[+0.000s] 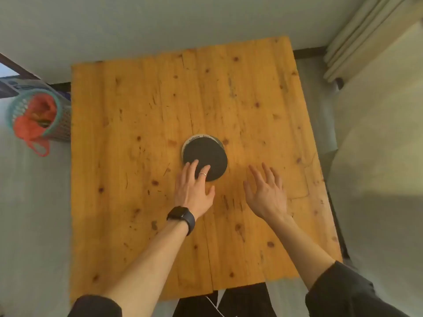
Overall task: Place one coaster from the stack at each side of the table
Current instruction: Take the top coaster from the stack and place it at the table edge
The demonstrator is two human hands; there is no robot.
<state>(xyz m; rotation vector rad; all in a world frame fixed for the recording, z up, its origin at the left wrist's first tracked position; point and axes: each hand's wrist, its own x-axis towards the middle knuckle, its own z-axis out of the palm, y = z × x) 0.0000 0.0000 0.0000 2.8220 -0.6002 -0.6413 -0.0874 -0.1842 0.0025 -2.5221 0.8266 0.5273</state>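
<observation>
Head view, left hand (194, 191) splayed — fingertips on coaster stack (204, 156), right hand (266, 193) open beside

Light was warm and a bit dim. Table (142, 124) glowed orange. Soft shadows lay under both hands (faint ones). Picture was a little fuzzy all over. Edges bent outward. Basket (36, 115) at left looked blurry.

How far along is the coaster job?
Barely started. No coaster lies at any side of the table yet. The left hand rests its fingers on the top coaster of the stack; the right hand hovers open beside it. Every side is left to do.
</observation>
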